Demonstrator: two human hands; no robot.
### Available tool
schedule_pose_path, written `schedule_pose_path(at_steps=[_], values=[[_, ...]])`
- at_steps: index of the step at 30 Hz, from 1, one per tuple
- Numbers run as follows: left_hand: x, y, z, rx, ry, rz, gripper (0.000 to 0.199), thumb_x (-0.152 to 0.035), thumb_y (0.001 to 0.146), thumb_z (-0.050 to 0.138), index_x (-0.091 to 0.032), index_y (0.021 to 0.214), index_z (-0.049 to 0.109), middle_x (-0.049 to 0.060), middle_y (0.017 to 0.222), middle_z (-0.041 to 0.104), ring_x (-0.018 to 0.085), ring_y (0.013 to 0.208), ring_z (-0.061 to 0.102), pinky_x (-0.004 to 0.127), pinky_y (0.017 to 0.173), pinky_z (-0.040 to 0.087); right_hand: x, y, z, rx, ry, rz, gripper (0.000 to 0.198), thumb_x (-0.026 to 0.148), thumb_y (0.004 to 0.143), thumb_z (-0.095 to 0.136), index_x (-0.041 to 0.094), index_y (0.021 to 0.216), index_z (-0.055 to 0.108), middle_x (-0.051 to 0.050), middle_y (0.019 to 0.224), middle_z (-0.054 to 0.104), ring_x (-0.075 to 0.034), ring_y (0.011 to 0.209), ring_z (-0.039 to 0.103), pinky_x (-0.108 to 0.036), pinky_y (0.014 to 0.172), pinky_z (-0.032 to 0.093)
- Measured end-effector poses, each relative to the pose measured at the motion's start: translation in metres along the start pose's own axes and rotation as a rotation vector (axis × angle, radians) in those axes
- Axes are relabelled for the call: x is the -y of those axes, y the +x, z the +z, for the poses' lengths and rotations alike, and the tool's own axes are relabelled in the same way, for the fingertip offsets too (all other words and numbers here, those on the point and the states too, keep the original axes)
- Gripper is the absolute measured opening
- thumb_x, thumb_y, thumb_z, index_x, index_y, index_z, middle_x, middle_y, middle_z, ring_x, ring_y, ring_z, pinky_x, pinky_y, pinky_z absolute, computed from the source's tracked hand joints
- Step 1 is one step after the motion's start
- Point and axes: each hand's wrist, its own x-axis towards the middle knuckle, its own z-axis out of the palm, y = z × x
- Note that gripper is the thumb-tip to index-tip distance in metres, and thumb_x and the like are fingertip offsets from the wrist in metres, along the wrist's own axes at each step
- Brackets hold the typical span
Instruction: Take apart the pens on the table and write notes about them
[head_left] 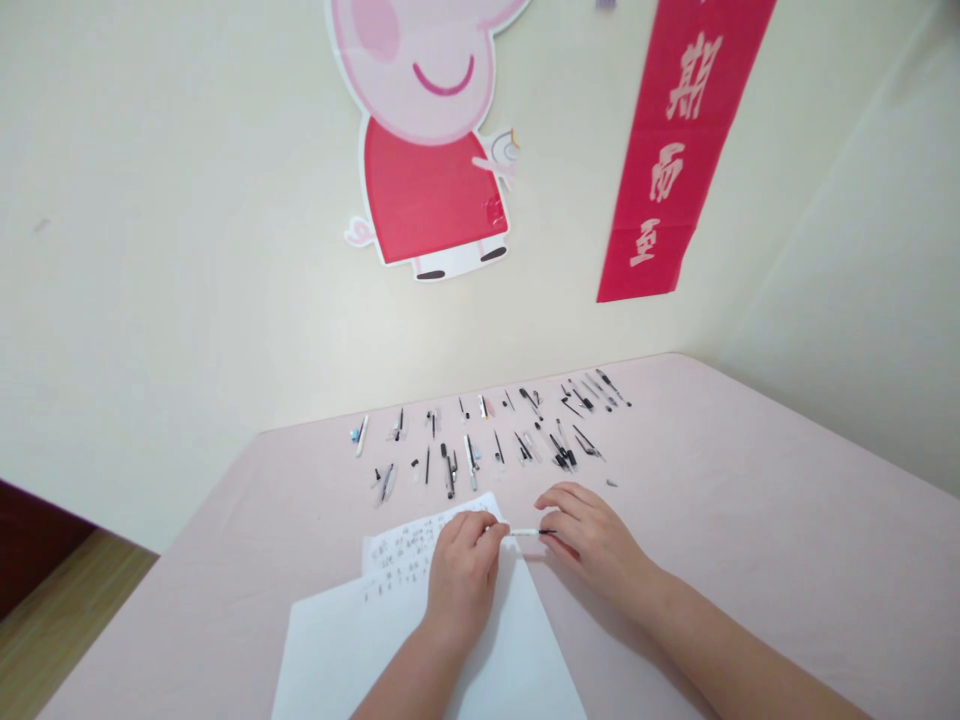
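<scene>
A slim white pen refill point(523, 532) with a dark end lies level between my two hands, over the edge of the paper. My left hand point(465, 570) is closed, pinching its left end between thumb and fingers. At the dark right end, my right hand point(592, 535) grips with thumb and fingertips, its upper fingers loosely curled. Beneath my left hand are a blank white sheet point(360, 650) and a sheet with handwriting point(405, 545), the blank one partly covering it. The refill's left tip is hidden by my fingers.
Two rows of pen parts lie across the pink table point(225, 620), including a white pen point(363, 436), a dark pen barrel point(449, 472) and black pieces point(562, 447). A small grey piece point(612, 483) lies near my right hand. Behind stands a wall with a pig cutout point(435, 195) and red banner point(686, 150).
</scene>
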Motion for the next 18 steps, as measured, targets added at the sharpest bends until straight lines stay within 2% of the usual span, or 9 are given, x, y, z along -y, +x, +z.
schedule_pose_path(at_steps=[5, 11, 18], values=[[0.0013, -0.0003, -0.0001, -0.007, -0.005, -0.021, 0.019, -0.011, 0.086, 0.047, -0.019, 0.094, 0.062, 0.006, 0.087, 0.062, 0.021, 0.081, 0.055, 0.035, 0.07, 0.046, -0.0017, -0.0001, -0.001, -0.016, 0.015, 0.02, 0.013, 0.014, 0.078, 0.061, 0.019, 0.089, 0.059, -0.008, 0.097, 0.063, -0.022, 0.095, 0.056, -0.041, 0.083, 0.049], [0.002, 0.0006, 0.0005, -0.014, -0.01, -0.032, 0.018, -0.011, 0.086, 0.048, -0.019, 0.094, 0.062, 0.006, 0.085, 0.062, 0.02, 0.081, 0.055, 0.034, 0.07, 0.046, -0.0041, -0.0004, -0.0029, -0.03, 0.01, 0.047, 0.01, 0.009, 0.079, 0.055, 0.019, 0.078, 0.056, -0.007, 0.096, 0.062, -0.022, 0.096, 0.055, -0.04, 0.083, 0.048], [0.0, 0.0007, 0.0003, 0.007, 0.012, -0.004, 0.018, -0.01, 0.085, 0.049, -0.018, 0.092, 0.063, 0.006, 0.086, 0.063, 0.021, 0.08, 0.055, 0.035, 0.069, 0.046, 0.003, 0.0025, -0.0019, -0.018, 0.049, 0.012, 0.012, 0.008, 0.08, 0.053, 0.019, 0.078, 0.056, -0.007, 0.094, 0.062, -0.021, 0.094, 0.054, -0.038, 0.081, 0.048]])
